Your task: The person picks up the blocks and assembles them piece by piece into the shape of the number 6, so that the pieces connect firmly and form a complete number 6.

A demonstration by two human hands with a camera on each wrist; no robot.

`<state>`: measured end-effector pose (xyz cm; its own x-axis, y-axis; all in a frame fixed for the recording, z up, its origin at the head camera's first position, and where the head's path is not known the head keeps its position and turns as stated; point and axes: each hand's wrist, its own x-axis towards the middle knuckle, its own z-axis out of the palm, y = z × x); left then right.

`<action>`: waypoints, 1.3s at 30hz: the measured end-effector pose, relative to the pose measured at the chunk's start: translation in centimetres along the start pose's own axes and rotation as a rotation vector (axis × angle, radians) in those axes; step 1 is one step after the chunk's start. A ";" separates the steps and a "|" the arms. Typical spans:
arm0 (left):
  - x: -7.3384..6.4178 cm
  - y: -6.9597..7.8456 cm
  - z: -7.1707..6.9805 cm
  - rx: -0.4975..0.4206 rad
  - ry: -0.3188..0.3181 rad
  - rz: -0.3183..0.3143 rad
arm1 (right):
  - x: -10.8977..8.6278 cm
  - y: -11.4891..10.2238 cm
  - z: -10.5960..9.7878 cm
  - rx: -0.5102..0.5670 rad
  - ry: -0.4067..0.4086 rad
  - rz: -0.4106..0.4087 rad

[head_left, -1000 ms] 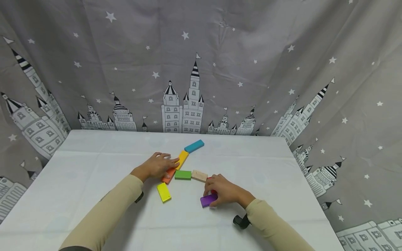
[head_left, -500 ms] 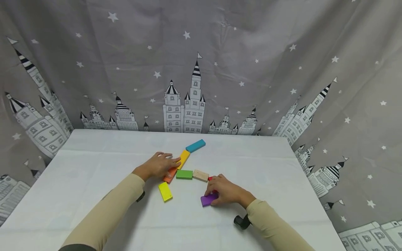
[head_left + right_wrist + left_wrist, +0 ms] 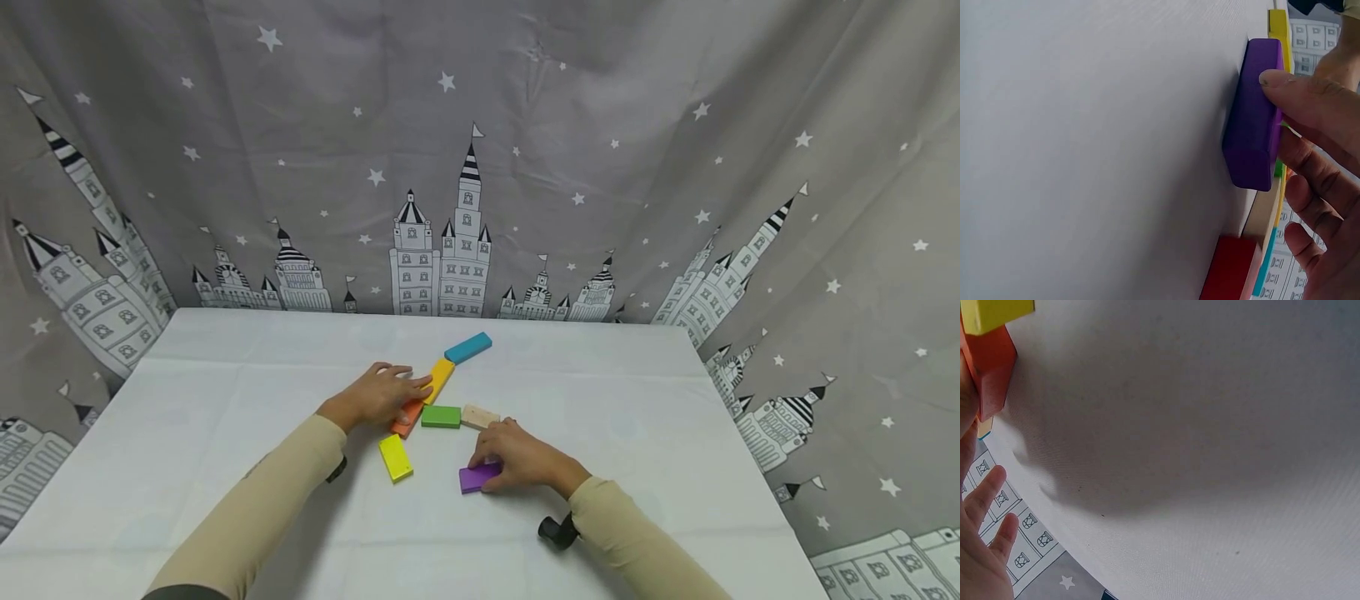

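In the head view my right hand pinches a purple block low over the table. The right wrist view shows the thumb on one broad side of it and fingers on the other. A red block lies close by; in the head view my hand hides it. My left hand rests at an orange block, thumb on it, with another finger reaching an amber block. Green and natural wood blocks continue rightward from the orange one. Below it sits a yellow block.
A blue block sits at the far end of the amber one, forming a slanting line with the orange. All the blocks are on a white-covered table. Behind stands a grey curtain printed with castles and stars.
My right hand has moved left with the purple block, and the red block seen beside the hand earlier is now hidden. My left hand has stayed put on the orange and amber blocks.
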<state>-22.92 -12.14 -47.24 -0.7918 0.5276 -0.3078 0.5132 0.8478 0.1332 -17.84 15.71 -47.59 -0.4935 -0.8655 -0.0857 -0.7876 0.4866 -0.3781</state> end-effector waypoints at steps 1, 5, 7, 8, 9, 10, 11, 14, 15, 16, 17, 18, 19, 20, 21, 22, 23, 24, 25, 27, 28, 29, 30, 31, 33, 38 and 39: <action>0.0 0.0 0.0 -0.002 0.001 -0.001 | 0.2 -0.1 0.1 0.004 -0.002 0.001; 0.0 0.0 0.0 0.000 0.001 0.005 | 0.9 -0.6 0.2 0.005 -0.014 -0.003; 0.0 0.0 0.0 0.000 0.001 0.009 | 1.3 -0.8 0.4 -0.001 -0.021 -0.002; -0.1 0.0 0.0 0.001 0.000 0.009 | 1.5 -1.0 0.4 -0.004 -0.024 -0.001; -0.1 0.0 0.0 -0.002 0.000 0.009 | 1.7 -1.1 0.5 -0.009 -0.026 0.002; -0.1 0.0 0.0 -0.003 0.000 0.009 | 1.9 -1.2 0.6 -0.014 -0.030 0.005; -0.1 0.0 0.0 -0.005 0.000 0.009 | 2.1 -1.3 0.7 -0.015 -0.033 0.006; -0.1 0.1 0.0 -0.009 0.009 0.009 | 2.6 -1.7 0.9 -0.017 -0.038 0.006; 0.0 0.1 0.0 -0.011 0.012 0.008 | 2.8 -1.8 1.0 -0.017 -0.040 0.004; 0.0 0.1 0.0 -0.012 0.014 0.007 | 3.0 -1.9 1.0 -0.017 -0.043 0.003; 0.0 0.1 0.0 -0.014 0.016 0.006 | 3.1 -2.0 1.1 -0.019 -0.044 0.001; 0.0 0.1 0.0 -0.013 0.019 0.005 | 3.3 -2.2 1.1 -0.019 -0.046 -0.001; -0.1 0.1 0.0 -0.012 0.020 0.004 | 3.5 -2.3 1.2 -0.018 -0.050 0.001; -0.1 0.1 0.0 -0.010 0.018 0.004 | 3.6 -2.5 1.2 -0.019 -0.051 -0.002; -0.1 0.1 0.0 -0.009 0.017 0.004 | 3.8 -2.6 1.2 -0.021 -0.053 -0.003; -0.1 0.1 0.0 -0.007 0.018 0.006 | 3.9 -2.8 1.2 -0.024 -0.054 -0.006; -0.1 0.1 0.0 -0.006 0.019 0.008 | 4.1 -3.0 1.2 -0.028 -0.055 -0.008; -0.1 0.1 0.0 -0.004 0.020 0.011 | 4.2 -3.1 1.2 -0.029 -0.057 -0.010; -0.1 0.1 -0.1 -0.001 0.020 0.014 | 4.3 -3.2 1.3 -0.033 -0.057 -0.013; -0.1 0.1 -0.1 0.009 0.021 0.020 | 4.6 -3.4 1.3 -0.043 -0.056 -0.023; -0.1 0.1 -0.1 0.011 0.021 0.022 | 4.7 -3.5 1.4 -0.048 -0.054 -0.028; -0.2 0.1 -0.2 0.016 0.022 0.025 | 4.8 -3.5 1.4 -0.051 -0.052 -0.032; -0.2 0.1 -0.2 0.021 0.023 0.029 | 4.9 -3.6 1.4 -0.051 -0.051 -0.036; -0.2 0.1 -0.2 0.024 0.023 0.030 | 5.0 -3.7 1.4 -0.053 -0.048 -0.042; -0.2 0.1 -0.2 0.021 0.020 0.027 | 5.1 -3.9 1.4 -0.054 -0.045 -0.045; -0.2 0.1 -0.2 0.024 0.024 0.028 | 5.3 -4.2 1.4 -0.047 -0.053 -0.026; -0.2 0.1 -0.2 0.022 0.023 0.026 | 5.3 -4.2 1.4 -0.046 -0.055 -0.021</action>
<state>-22.79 -12.17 -47.01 -0.7851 0.5510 -0.2827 0.5409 0.8324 0.1202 -16.61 8.86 -47.77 -0.4565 -0.8803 -0.1291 -0.8146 0.4719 -0.3374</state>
